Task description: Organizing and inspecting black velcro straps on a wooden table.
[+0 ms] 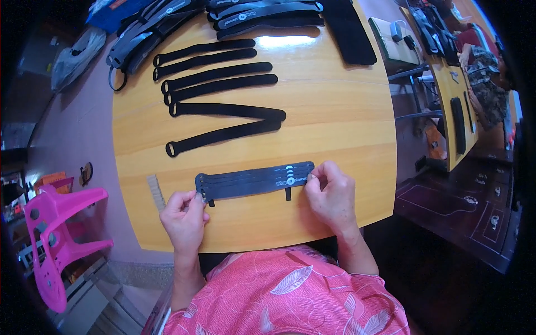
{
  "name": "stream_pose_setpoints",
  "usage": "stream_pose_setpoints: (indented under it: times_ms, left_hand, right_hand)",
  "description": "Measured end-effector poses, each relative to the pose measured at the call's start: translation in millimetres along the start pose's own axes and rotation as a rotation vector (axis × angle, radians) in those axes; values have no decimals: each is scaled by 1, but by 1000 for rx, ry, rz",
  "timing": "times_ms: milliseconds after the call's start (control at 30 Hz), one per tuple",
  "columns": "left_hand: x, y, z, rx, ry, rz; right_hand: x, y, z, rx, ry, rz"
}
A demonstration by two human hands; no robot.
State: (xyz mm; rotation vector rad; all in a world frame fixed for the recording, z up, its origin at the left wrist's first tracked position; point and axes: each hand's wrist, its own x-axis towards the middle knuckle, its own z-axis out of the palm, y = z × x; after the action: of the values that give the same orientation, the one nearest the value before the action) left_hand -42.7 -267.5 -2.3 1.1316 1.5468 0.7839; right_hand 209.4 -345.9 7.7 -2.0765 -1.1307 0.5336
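1. A short stack of dark strap pieces (254, 181) lies flat near the front edge of the round wooden table (335, 111), just in front of the person.
2. The left hand (184, 215) pinches the stack's left end, fingers closed narrowly on it by the small black tab that hangs below.
3. The right hand (330, 192) pinches the right end, thumb and forefinger closed on the rounded tips, which fan out slightly.
4. The stack looks light, thin and limp, more like fabric than anything stiff. It would probably sag if lifted by one end, so a hold at both ends, as now, seems the surest grip.
5. The layers are not bound that I can see; they could slide over each other, so a flat pinch through all the layers would keep them aligned.
6. A small beige ridged strip (156, 192) lies just beside the left hand, near the table's left edge.
7. Six long black straps (220, 72) with looped left ends lie in rows across the middle of the table, well apart from the stack.
8. More straps (268, 14) are heaped at the far edge.
9. A pink plastic chair (53, 234) stands on the floor to the left.
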Motion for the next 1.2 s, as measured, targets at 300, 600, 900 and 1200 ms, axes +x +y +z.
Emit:
stream_pose_setpoints:
  times_ms: [300, 600, 900, 1200]
  left_hand:
    - [1, 2, 2, -12, 2, -13]
    - [-1, 2, 3, -8, 9, -2]
    - [1, 3, 3, 0, 2, -22]
    - [5, -3, -2, 163, 13, 45]
  right_hand:
    - [-1, 1, 3, -37, 14, -12]
    - [-1, 4, 4, -26, 34, -7]
    - [-1, 0, 2, -39, 21, 33]
    - [2, 0, 3, -136, -13, -28]
